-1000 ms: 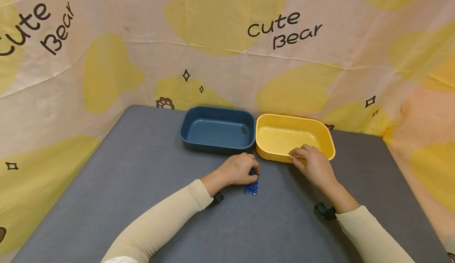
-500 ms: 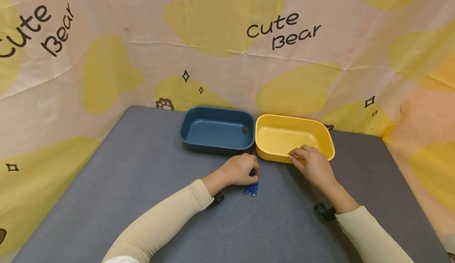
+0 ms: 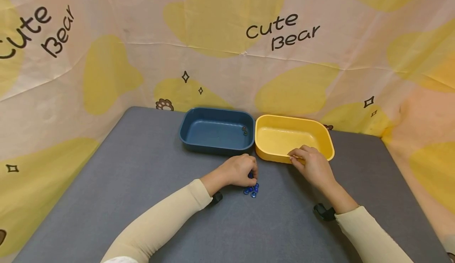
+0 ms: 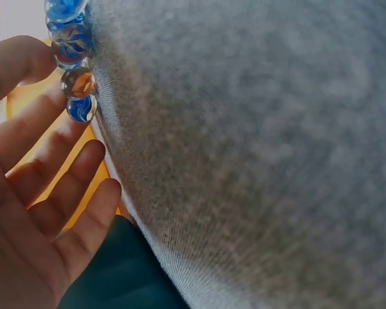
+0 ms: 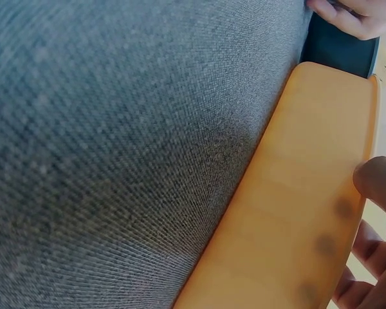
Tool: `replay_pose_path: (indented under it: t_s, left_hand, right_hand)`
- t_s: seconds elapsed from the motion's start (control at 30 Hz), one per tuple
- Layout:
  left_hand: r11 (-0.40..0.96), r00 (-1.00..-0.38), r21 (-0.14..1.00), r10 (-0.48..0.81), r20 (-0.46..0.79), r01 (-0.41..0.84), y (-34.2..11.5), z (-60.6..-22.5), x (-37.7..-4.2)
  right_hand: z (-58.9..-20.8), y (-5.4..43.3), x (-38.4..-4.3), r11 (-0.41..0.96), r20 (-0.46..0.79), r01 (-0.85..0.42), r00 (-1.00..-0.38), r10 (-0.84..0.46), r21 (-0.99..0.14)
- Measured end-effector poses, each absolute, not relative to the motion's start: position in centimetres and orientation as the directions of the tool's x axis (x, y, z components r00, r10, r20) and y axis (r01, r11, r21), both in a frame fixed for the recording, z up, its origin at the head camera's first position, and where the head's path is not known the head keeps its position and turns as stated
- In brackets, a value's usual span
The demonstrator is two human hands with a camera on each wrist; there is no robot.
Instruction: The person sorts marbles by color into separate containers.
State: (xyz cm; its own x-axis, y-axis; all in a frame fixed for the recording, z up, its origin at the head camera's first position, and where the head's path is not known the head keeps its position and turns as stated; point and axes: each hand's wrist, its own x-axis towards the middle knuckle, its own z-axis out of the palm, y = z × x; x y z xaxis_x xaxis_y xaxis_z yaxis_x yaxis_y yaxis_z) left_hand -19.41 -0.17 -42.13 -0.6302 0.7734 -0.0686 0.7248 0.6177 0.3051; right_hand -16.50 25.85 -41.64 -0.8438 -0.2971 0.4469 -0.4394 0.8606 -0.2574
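Blue glass marbles lie bunched on the grey table under my left hand. Its thumb and loosely bent fingers stand around them, the thumb tip right at a swirled marble. An orange-swirled marble sits among the blue ones; part of the group is hidden by the hand. My right hand grips the near wall of the yellow bin: the thumb lies outside at the rim, and the fingertips show as dark spots through the wall.
Left of the yellow bin stands a dark blue bin, their ends side by side. A few small dark marbles lie at its right end. A patterned cloth backdrop rises right behind both bins.
The left hand has shifted very slightly, and the marbles beneath its fingertips have moved a little, with fewer of them showing. The right hand keeps its grip on the yellow bin.
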Motion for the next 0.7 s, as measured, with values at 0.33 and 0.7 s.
replay_pose_path:
  t_s: [0.33,0.7]
  left_hand:
    - [0.571,-0.592,0.255,0.806,0.007,0.78,-0.4,-41.3,-19.1]
    - [0.568,-0.592,0.258,0.806,0.02,0.781,-1.6,-39.3,-18.8]
  right_hand:
    - [-41.6,25.8,-16.5,0.859,0.457,-0.449,-0.835,-0.306,-0.245]
    - [-41.2,25.6,-16.4,0.862,0.44,-0.447,-0.842,-0.313,-0.241]
